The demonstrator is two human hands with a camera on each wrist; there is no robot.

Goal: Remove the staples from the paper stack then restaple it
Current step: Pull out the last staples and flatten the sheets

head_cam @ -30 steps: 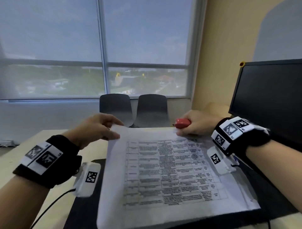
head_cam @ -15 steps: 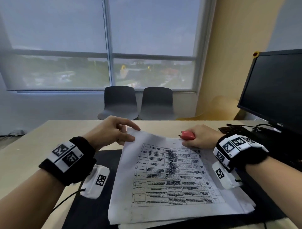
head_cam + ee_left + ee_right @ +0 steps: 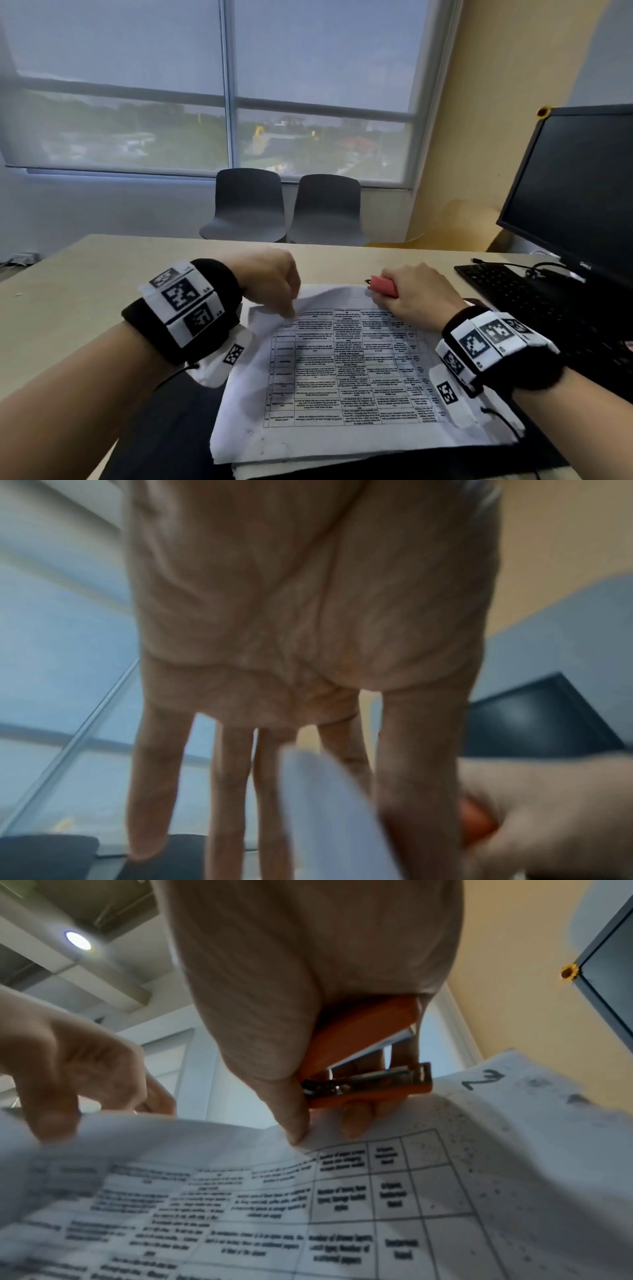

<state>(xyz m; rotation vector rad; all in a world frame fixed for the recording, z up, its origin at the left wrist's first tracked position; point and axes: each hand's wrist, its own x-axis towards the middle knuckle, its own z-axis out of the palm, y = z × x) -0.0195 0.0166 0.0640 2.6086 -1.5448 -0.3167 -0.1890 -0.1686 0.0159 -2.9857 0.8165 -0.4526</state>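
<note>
A paper stack (image 3: 342, 370) with a printed table lies on a black mat. My left hand (image 3: 287, 308) is at its top left corner, fingers pointing down and pinching the raised corner. The left wrist view shows a blurred sheet edge (image 3: 325, 804) running between the fingers of my left hand (image 3: 308, 791). My right hand (image 3: 394, 291) grips an orange-red stapler (image 3: 383, 286) at the stack's top edge. In the right wrist view my right hand (image 3: 325, 1123) touches the page (image 3: 342, 1204) below the stapler (image 3: 363, 1053), whose mouth stands slightly apart, clear of the paper.
The black mat (image 3: 164, 428) sits on a beige desk (image 3: 102, 274). A black keyboard (image 3: 513, 294) and a dark monitor (image 3: 575, 192) stand at the right. Two dark chairs (image 3: 250, 205) are behind the desk, under the window.
The stack has come down from a tilted hold and lies flatter on the mat. My left hand has turned fingers-down over the corner. The right hand keeps the stapler at the top edge.
</note>
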